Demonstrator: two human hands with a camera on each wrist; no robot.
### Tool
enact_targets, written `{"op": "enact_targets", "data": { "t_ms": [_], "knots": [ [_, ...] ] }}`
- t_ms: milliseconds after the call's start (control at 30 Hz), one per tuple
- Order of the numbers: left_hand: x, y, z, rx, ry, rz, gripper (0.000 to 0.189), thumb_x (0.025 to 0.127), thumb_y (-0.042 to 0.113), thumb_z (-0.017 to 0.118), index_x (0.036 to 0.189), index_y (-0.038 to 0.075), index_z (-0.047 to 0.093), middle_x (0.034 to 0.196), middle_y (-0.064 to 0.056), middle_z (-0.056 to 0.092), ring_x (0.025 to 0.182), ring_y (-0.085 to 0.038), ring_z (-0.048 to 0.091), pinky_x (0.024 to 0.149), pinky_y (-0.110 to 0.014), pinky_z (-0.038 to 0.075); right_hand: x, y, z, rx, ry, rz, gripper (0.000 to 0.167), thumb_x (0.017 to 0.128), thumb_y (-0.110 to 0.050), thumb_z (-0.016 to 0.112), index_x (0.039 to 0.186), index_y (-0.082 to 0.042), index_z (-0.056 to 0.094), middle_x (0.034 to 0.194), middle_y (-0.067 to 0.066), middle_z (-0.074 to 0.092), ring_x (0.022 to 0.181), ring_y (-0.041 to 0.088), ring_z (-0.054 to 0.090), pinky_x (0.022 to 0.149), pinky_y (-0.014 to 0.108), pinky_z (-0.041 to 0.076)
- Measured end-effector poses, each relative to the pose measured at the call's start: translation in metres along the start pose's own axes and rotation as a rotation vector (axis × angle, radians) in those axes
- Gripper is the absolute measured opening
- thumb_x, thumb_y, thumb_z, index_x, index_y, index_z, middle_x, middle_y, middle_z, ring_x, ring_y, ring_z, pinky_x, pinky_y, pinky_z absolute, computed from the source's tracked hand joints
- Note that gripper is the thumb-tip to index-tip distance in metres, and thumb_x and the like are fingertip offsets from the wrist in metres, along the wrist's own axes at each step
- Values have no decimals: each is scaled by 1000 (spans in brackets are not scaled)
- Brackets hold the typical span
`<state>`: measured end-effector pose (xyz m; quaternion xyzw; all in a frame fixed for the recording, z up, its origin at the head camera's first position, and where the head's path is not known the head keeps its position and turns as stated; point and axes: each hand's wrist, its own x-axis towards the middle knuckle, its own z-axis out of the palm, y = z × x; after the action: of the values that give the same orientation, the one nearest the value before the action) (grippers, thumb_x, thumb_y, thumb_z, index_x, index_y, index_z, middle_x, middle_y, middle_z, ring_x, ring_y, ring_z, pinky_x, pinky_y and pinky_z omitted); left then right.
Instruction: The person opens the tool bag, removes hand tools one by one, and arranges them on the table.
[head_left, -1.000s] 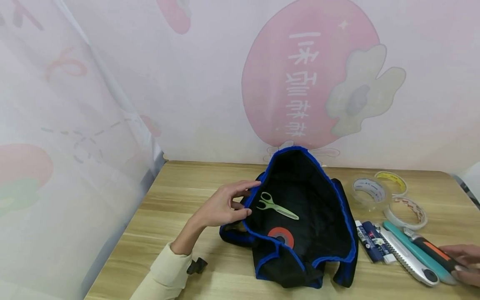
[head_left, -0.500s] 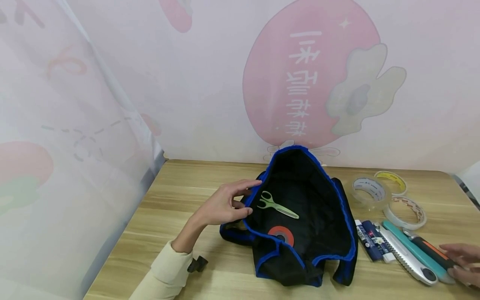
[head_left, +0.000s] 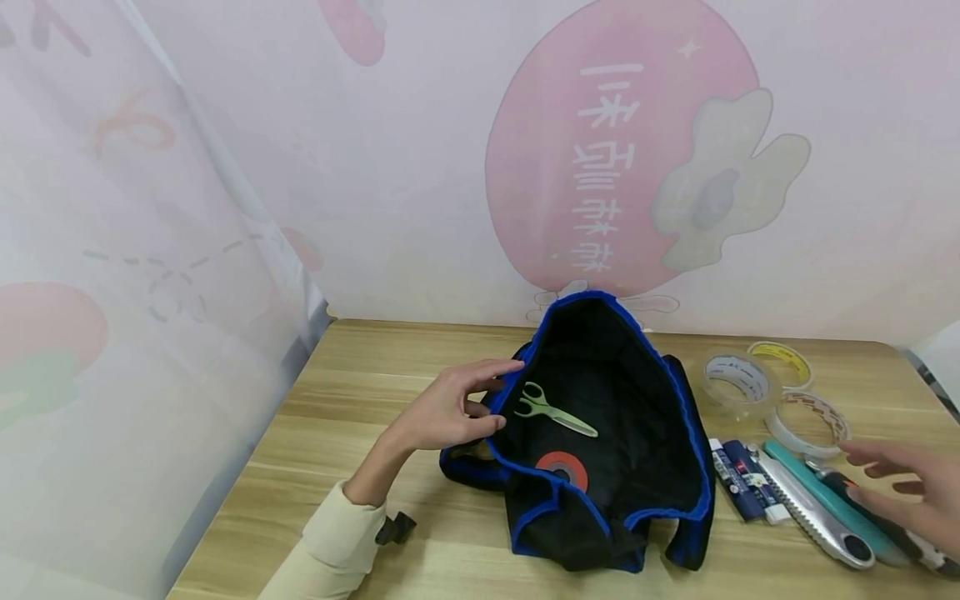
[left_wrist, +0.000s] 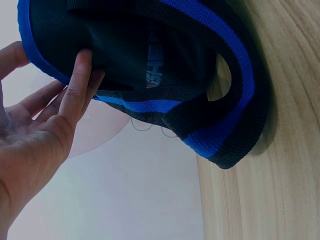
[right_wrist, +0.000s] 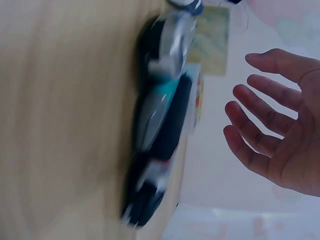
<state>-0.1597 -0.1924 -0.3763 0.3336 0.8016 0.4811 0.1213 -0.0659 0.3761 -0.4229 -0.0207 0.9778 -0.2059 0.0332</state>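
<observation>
A black tool bag (head_left: 630, 400) with blue edging stands with its mouth gaping. Inside lie green-handled scissors (head_left: 558, 410) and a red-and-grey disc (head_left: 564, 472). At the bag's left rim my left hand (head_left: 450, 406) holds the edge; in the left wrist view some fingers (left_wrist: 77, 82) lie against the outer wall. My right hand (head_left: 911, 487) hovers with spread, loosely bent fingers and nothing in it. Under it, partly covered, lies a black-and-orange utility knife (head_left: 840, 482), beside a teal cutter (head_left: 817, 492) and a silver cutter (head_left: 813, 508).
Two blue-and-white glue sticks (head_left: 738, 482) lie just right of the bag. Behind them are a clear tape roll (head_left: 738, 408), a yellow-cored roll (head_left: 806, 373) and a white roll (head_left: 810, 450). A printed curtain (head_left: 405, 183) hangs behind the wooden table (head_left: 367, 350).
My right hand has lifted off the utility knife's end and moved left and farther over the table. The left hand and the bag stay in place.
</observation>
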Motion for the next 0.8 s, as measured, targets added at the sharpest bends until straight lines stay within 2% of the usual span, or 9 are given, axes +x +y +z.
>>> {"op": "enact_targets", "data": {
  "t_ms": [233,367,533,633,800],
  "knots": [
    [0,0,0,-4,-3,-2,72,93,3,73,161,9,49,167,-16,46,140,-43,60,94,-32,64,14,-42,-11,11,-26,-59,59,93,-5,78,145,11,54,131,39,62,109,52,64,84,61,60],
    [0,0,0,-7,-3,-2,72,93,2,73,161,9,49,167,-16,47,140,-43,59,93,-32,65,22,-65,-12,7,28,-155,56,93,-11,81,143,6,60,133,34,67,108,48,70,82,57,63],
    [0,0,1,-8,-3,1,72,93,2,73,161,9,49,166,-16,47,140,-43,60,93,-32,65,33,-91,-11,11,111,-299,47,90,-12,86,133,-3,70,127,25,74,102,38,73,73,37,65],
    [0,1,2,-8,-5,0,73,93,2,73,161,9,49,166,-17,47,140,-43,60,93,-33,65,38,-103,-10,36,153,-372,46,87,-11,88,130,-7,72,125,20,75,100,27,74,72,27,62],
    [0,2,3,-5,-6,-1,73,93,2,73,161,9,49,167,-17,47,140,-43,60,93,-33,65,46,-124,-10,87,205,-477,47,84,-5,89,128,-8,73,121,12,77,98,-5,65,74,24,63]
  ]
}}
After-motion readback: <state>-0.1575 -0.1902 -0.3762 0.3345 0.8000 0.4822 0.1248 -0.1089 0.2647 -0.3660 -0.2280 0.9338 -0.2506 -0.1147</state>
